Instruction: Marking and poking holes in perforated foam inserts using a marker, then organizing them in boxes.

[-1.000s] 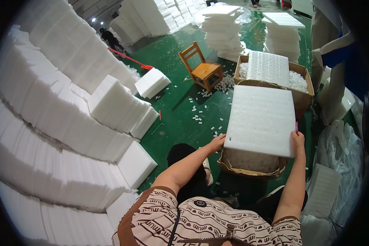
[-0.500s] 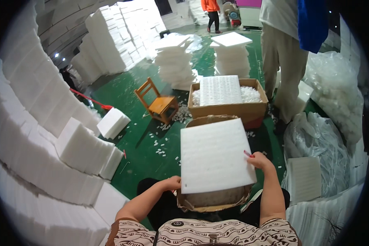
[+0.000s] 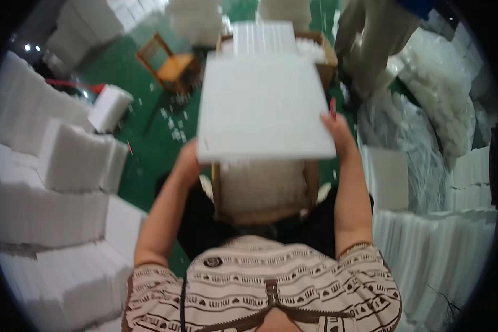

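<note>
A square white foam sheet is held up in front of me, above an open cardboard box between my legs. My left hand grips the sheet's near left edge, its fingers partly hidden beneath. At the right edge, my right hand holds the sheet, and a small red tool juts up from the same hand; its kind I cannot make out. White foam shows inside the box.
Farther ahead, another carton holds white pieces and a slotted white block. A small wooden chair stands left of it. Foam stacks line the left. A person's legs and plastic bags are at right.
Both hands have lifted the sheet away from me and off the box, so the foam inside shows more. My view has tilted downward.
</note>
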Motion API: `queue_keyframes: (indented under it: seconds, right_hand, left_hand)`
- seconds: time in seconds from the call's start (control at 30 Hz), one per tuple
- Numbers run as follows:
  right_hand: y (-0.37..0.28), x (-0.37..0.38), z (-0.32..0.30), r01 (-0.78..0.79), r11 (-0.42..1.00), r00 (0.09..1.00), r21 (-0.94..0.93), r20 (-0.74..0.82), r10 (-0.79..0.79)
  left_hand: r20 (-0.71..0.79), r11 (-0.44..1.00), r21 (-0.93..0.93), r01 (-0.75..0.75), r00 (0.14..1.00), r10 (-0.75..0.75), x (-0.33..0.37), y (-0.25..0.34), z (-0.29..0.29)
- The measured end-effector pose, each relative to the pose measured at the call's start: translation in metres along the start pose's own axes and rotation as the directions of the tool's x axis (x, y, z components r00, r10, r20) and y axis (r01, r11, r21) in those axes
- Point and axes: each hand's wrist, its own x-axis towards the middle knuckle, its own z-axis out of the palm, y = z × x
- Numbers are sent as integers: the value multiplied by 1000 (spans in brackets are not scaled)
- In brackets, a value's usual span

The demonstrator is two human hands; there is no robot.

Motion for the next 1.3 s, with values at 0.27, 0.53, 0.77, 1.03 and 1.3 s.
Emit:
queue_keyframes:
  seconds: [0.27, 0.53, 0.77, 1.03, 1.3]
  right_hand:
    - [46, 2, 71, 125, 927, 982, 353, -174, -66]
    - [53, -60, 112, -336, 935, 941, 112, 64, 331]
    - [53, -53, 106, -201, 965, 693, -169, 672, 262]
    - [53, 0, 86, 10, 944, 971, 331, 223, -89]
    - [79, -2, 61, -61, 770, 987, 635, 151, -47]
  left_hand:
    - [153, 953, -304, -23, 986, 72, 24, -25, 64]
    - [117, 903, -390, 183, 982, -149, 50, -18, 70]
    - [83, 916, -311, 254, 967, -240, 55, -20, 44]
    - [153, 835, -360, 417, 909, -389, 54, -28, 40]
    - [162, 734, -369, 571, 817, -554, 66, -32, 39]
